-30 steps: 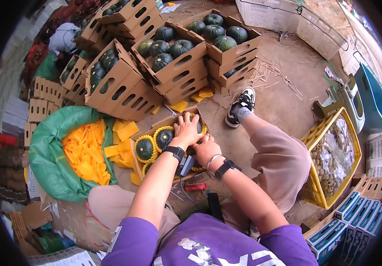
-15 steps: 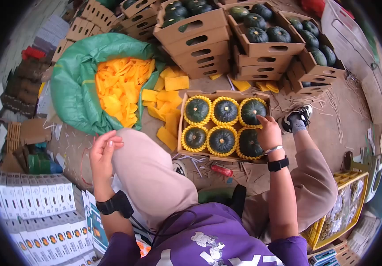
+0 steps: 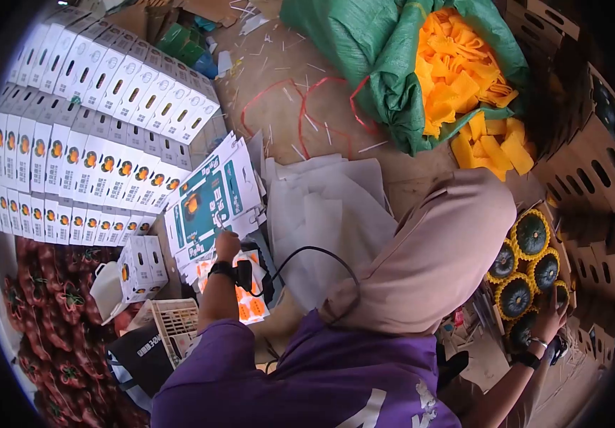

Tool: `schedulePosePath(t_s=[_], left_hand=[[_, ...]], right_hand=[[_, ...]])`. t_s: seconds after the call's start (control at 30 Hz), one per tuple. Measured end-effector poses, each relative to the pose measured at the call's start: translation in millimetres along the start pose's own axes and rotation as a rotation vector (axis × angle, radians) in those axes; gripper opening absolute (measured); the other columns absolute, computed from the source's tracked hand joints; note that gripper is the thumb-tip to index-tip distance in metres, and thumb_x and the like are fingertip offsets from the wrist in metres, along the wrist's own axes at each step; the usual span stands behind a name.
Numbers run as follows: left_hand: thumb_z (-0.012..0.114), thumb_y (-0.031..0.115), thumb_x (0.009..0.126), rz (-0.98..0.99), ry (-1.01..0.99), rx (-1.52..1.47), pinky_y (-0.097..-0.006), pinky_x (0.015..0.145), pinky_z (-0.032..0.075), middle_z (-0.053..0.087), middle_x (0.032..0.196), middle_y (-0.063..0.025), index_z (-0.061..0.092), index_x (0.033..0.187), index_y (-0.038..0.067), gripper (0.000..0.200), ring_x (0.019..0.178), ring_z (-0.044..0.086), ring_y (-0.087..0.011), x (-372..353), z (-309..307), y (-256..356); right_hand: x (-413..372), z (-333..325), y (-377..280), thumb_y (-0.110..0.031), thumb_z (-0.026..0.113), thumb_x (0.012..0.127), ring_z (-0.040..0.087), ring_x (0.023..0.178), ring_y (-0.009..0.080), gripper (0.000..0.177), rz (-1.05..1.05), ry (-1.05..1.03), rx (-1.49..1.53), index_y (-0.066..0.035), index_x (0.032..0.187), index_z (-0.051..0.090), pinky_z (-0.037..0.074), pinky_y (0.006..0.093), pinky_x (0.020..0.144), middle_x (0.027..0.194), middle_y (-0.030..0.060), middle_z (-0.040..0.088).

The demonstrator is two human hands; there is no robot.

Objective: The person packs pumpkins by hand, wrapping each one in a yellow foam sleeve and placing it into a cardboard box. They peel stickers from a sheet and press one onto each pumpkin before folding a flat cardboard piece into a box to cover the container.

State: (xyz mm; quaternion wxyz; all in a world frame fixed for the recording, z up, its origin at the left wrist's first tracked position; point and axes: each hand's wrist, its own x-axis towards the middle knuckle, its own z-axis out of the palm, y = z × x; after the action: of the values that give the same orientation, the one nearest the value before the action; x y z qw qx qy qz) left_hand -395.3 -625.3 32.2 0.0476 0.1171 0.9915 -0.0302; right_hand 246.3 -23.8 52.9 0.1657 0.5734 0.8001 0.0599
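Observation:
My left hand (image 3: 226, 245) reaches out to the left and closes on the lower edge of a flat teal-and-white printed carton (image 3: 211, 198), which lies on a small pile of the same. My right hand (image 3: 550, 321) is far to the right, resting with spread fingers on a dark green pumpkin in a cardboard box. Other pumpkins in yellow foam nets (image 3: 532, 234) fill that box beside my bent knee (image 3: 450, 235). Both wrists wear black bands.
Rows of folded white cartons (image 3: 72, 157) stand at the left, with red mesh bags (image 3: 43, 307) below them. White sheets (image 3: 321, 207) lie on the floor. A green sack (image 3: 364, 43) holds yellow foam nets (image 3: 457, 64). Brown slotted boxes (image 3: 592, 171) are stacked at the right.
My view has swung left. My left hand left my knee and went down to the printed cartons. My right hand stays on the pumpkin box, now at the frame's right edge.

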Motion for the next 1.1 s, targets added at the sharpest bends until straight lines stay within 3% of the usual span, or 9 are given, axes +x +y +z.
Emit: schedulePosePath(t_s=[0.17,0.27,0.3,0.37,0.5,0.77,0.9,1.0,1.1], left_hand=[[0.053,0.019,0.077,-0.312,0.052,-0.019,-0.0392,0.073,0.053,0.067,0.073,-0.0169,0.072,0.077,0.007,0.023,0.074,0.067,-0.0335,-28,32,-49],[0.055,0.022,0.079,-0.412,0.111,-0.015,-0.0392,0.059,0.052,0.066,0.067,-0.0158,0.068,0.071,-0.001,0.028,0.061,0.066,-0.0285,-58,54,-113],[0.06,0.029,0.077,-0.564,-0.026,-0.24,-0.0404,0.062,0.052,0.066,0.067,-0.0175,0.067,0.071,-0.002,0.032,0.066,0.067,-0.0312,-73,42,-110],[0.071,0.049,0.07,-0.677,-0.24,-0.44,-0.0397,0.062,0.052,0.065,0.065,-0.0162,0.067,0.071,-0.003,0.052,0.066,0.067,-0.0296,-100,27,-99],[0.072,0.062,0.064,-0.635,-0.238,-0.071,-0.047,0.099,0.037,0.05,0.128,-0.0235,0.041,0.134,0.0,0.099,0.121,0.044,-0.0413,-123,38,-69],[0.068,0.065,0.067,-0.379,-0.253,-0.099,-0.0492,0.098,0.038,0.043,0.134,-0.024,0.032,0.141,0.01,0.099,0.12,0.042,-0.0448,-104,30,0],[0.048,0.044,0.089,-0.132,-0.356,0.142,-0.0496,0.095,0.041,0.039,0.137,-0.0261,0.028,0.143,0.021,0.062,0.118,0.043,-0.0469,-101,45,-3],[0.041,0.033,0.093,-0.015,-0.244,0.115,-0.0513,0.09,0.043,0.038,0.137,-0.0264,0.039,0.137,0.024,0.045,0.117,0.045,-0.0456,-108,57,-31],[0.044,0.031,0.091,-0.051,-0.215,-0.029,-0.0502,0.084,0.046,0.051,0.124,-0.0261,0.056,0.12,0.012,0.037,0.105,0.054,-0.0424,-112,46,-39]], right_hand=[[7,2,-2,-0.031,0.049,0.093,0.029,0.134,0.0382,0.05,0.056,-0.009,-0.004,-0.033,0.141,0.037,0.025,0.0474,0.109,0.15,0.017,0.024],[15,11,-2,-0.029,0.05,0.092,0.037,0.131,0.0318,0.049,0.039,0.128,0.033,-0.021,0.14,0.041,0.03,0.0454,0.107,0.143,0.0142,0.039],[23,22,3,-0.025,0.053,0.09,0.047,0.122,0.0322,0.048,-0.127,0.362,0.111,-0.014,0.137,0.045,0.038,0.0436,0.1,0.131,0.0161,0.052],[31,12,-18,-0.023,0.053,0.091,0.05,0.117,0.0336,0.045,-0.072,0.26,0.173,-0.01,0.134,0.048,0.039,0.0431,0.098,0.125,0.0182,0.055],[44,8,-25,-0.02,0.054,0.089,0.057,0.103,0.0378,0.045,-0.067,0.212,0.215,-0.003,0.131,0.049,0.045,0.0438,0.089,0.114,0.0223,0.06],[37,7,-27,-0.023,0.055,0.089,0.056,0.107,0.038,0.046,-0.128,0.272,0.249,-0.002,0.129,0.05,0.045,0.0433,0.091,0.118,0.0242,0.058],[11,-4,-33,-0.024,0.059,0.089,0.053,0.115,0.0339,0.045,-0.17,0.332,0.402,0.0,0.126,0.052,0.041,0.0393,0.098,0.125,0.0199,0.055],[-4,-35,-32,-0.02,0.057,0.09,0.05,0.117,0.0356,0.041,-0.158,0.351,0.556,-0.004,0.127,0.053,0.04,0.0419,0.098,0.126,0.0197,0.054],[-11,-44,-36,-0.021,0.056,0.09,0.052,0.113,0.0343,0.039,-0.13,0.355,0.635,-0.004,0.125,0.054,0.041,0.0404,0.095,0.122,0.0177,0.057]])
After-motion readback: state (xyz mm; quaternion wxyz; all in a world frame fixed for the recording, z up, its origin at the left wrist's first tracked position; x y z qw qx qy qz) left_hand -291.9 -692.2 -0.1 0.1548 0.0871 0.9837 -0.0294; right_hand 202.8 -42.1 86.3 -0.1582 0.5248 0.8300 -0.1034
